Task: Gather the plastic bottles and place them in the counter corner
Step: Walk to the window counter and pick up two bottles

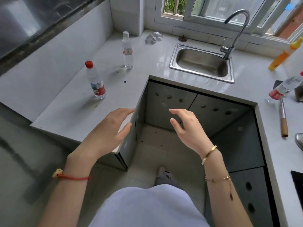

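Left hand (109,128): grip released, fingers spread, held above the front edge of the tabletop (68,115), touching no bottle. A red cord sits on its wrist.

Right hand (185,128): grip released, fingers loosely curled, held over the open floor recess between the cabinet fronts. Gold bracelets sit on its wrist.

Bottle positions:
- Red-cap bottle (95,81): upright on the left run of the tabletop, nearest the left hand but apart from it.
- White-cap bottle (127,50): upright, farther back on the same run, near the rear corner.
- Third bottle (283,87): red label, on the right run at the frame edge, beside a knife (283,118) with a wooden handle.

Other items: crumpled clear plastic (153,37) lies in the rear corner by the wall. The sink (201,63) with faucet (236,30) is set under the window. A yellow-orange bottle (285,54) stands right of the sink.
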The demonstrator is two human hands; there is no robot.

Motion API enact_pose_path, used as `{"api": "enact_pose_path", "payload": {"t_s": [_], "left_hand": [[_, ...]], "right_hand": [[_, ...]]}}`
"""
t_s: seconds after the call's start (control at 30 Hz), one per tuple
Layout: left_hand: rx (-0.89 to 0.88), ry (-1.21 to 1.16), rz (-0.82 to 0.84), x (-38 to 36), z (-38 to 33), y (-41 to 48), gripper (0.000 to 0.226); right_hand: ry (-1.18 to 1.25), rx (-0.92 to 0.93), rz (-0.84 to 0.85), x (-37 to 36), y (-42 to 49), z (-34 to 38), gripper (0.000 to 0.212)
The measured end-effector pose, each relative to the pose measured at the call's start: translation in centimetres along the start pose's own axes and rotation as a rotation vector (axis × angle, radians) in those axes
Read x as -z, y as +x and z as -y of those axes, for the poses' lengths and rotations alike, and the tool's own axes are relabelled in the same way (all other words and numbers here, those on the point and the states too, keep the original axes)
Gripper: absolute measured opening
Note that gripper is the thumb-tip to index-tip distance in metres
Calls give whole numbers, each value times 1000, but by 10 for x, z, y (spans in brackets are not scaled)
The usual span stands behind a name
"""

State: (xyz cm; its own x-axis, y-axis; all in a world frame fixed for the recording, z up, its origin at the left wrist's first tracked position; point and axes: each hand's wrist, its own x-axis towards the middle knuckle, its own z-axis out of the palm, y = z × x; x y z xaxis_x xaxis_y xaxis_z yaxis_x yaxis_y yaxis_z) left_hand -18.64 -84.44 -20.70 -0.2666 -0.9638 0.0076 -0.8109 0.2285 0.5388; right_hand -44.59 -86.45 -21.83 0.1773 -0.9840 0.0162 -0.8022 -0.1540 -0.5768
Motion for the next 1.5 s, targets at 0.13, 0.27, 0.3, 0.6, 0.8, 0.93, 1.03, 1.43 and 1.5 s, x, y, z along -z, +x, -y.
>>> {"api": "enact_pose_path", "payload": {"t_s": [0.13, 0.27, 0.3, 0.6, 0.8, 0.93, 1.03, 1.43, 1.5], "left_hand": [[87, 3, -10, -1, 11, 25, 47], [174, -14, -35, -2, 15, 55, 48], [189, -15, -42, -2, 15, 61, 48], [442, -94, -194, 7, 8, 147, 50], [543, -98, -303, 8, 7, 184, 47], [605, -98, -348, 6, 5, 198, 48], [654, -111, -357, 8, 3, 204, 48], [738, -75, -414, 10, 11, 214, 49], [742, -67, -430, 14, 16, 215, 48]], "right_hand": [[7, 50, 67, -5, 45, -3, 39], [11, 118, 128, -4, 96, -11, 38], [10, 132, 136, -3, 107, -12, 38], [-16, 352, 266, 21, 251, -19, 39], [-17, 484, 349, 26, 319, -20, 38], [-11, 545, 409, 24, 348, -21, 39], [-3, 580, 442, 21, 362, -22, 40], [-16, 651, 500, 4, 387, -17, 39], [-26, 650, 504, 0, 391, -14, 39]]}}
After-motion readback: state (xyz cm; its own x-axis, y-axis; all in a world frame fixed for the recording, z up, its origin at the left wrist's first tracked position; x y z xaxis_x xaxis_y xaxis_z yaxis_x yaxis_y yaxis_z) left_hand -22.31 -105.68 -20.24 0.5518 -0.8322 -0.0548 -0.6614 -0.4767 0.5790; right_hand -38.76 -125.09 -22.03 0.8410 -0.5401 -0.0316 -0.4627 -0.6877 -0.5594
